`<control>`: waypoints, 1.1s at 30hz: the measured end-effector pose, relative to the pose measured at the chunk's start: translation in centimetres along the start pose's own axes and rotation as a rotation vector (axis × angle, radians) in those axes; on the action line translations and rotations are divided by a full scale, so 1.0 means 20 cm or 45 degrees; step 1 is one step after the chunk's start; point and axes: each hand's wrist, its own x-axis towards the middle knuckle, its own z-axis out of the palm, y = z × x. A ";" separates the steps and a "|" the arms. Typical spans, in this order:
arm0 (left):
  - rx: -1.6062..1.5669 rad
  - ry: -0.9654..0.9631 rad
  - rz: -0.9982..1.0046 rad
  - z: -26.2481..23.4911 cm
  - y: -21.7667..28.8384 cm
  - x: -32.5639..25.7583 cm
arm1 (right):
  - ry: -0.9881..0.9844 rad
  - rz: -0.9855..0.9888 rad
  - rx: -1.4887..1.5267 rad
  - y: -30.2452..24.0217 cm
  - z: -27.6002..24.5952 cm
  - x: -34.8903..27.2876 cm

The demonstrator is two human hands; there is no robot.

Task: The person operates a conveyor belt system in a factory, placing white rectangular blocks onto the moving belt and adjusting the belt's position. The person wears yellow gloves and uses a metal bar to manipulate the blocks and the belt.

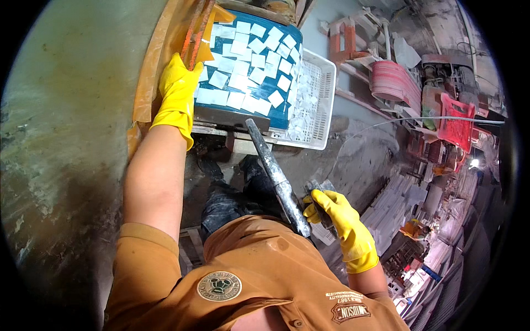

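My left hand (pixel 179 85), in a yellow rubber glove, is closed around the lower end of a rusty orange metal bar (pixel 193 36) beside the blue board. Small white square tiles (pixel 240 83) lie scattered on the wet blue surface (pixel 264 94), some touching or overlapping. My right hand (pixel 342 220), also gloved in yellow, is held low at my right side, its fingers wrapped round a dark, dusty object (pixel 322 211) whose kind is unclear. Between my hands, a grey dust-coated pipe (pixel 273 171) slants from the board's near edge towards my waist.
A white plastic crate (pixel 329 94) with tile pieces stands right of the board. Orange sheeting (pixel 148 83) borders it at left, next to a wet, murky surface (pixel 72 127). Farther right are pink stacked basins (pixel 395 83), a red crate (pixel 457 121) and stacked grey slabs (pixel 386 207).
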 end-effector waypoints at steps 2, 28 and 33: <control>-0.016 -0.033 -0.008 -0.01 0.00 0.01 | 0.000 0.004 -0.013 -0.03 0.01 -0.01; 0.077 0.106 0.015 -0.12 0.04 -0.03 | -0.001 0.031 -0.120 -0.21 0.11 -0.05; 0.086 0.093 0.003 -0.13 0.05 -0.03 | -0.030 0.007 -0.125 -0.21 0.10 -0.05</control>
